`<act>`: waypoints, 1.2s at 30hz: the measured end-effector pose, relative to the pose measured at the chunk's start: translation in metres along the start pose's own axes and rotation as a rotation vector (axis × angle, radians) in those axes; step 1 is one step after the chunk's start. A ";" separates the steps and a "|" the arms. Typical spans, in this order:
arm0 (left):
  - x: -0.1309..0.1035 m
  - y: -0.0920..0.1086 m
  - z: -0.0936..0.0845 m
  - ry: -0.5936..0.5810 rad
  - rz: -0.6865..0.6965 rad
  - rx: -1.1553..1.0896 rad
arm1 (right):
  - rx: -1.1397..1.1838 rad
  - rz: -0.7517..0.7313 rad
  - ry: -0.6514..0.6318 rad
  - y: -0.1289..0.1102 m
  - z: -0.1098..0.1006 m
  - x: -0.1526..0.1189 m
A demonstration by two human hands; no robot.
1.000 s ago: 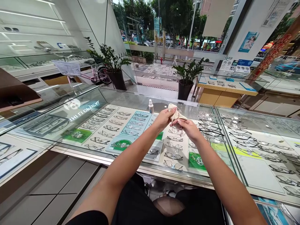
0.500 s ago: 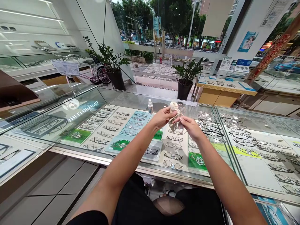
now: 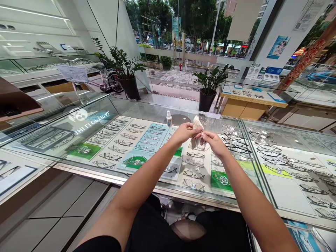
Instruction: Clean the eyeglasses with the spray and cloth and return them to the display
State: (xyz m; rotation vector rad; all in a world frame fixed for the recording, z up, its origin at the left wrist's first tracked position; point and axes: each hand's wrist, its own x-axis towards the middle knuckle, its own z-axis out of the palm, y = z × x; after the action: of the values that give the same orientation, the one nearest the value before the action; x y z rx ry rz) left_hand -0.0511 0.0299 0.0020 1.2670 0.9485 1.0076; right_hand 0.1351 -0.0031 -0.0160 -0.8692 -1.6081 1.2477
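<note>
In the head view, the left hand (image 3: 187, 132) has its fingers closed in a pinch on a pale cloth (image 3: 197, 122), and the right hand (image 3: 213, 140) has thumb and fingertips pinched together on thin-rimmed glasses (image 3: 206, 122); which part of the frame they grip is too small to tell. The hands meet above the far half of a glass display counter (image 3: 89, 176), the cloth against the glasses. A small spray bottle (image 3: 169, 119) stands upright on the counter, left of the hands. Beneath the glass, eyeglass frames (image 3: 194, 175) lie in rows, with a green card (image 3: 222, 180) near right. Beyond the far edge stands a potted plant (image 3: 207, 99).
</note>
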 end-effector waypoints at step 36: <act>0.009 -0.011 0.009 -0.212 0.152 -0.245 | 0.071 0.025 -0.068 0.004 0.003 0.000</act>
State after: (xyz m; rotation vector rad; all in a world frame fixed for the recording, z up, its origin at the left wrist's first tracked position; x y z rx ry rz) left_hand -0.0395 0.0358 -0.0080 1.2236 0.5545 1.0491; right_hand 0.1326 -0.0027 -0.0202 -0.8126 -1.6010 1.3564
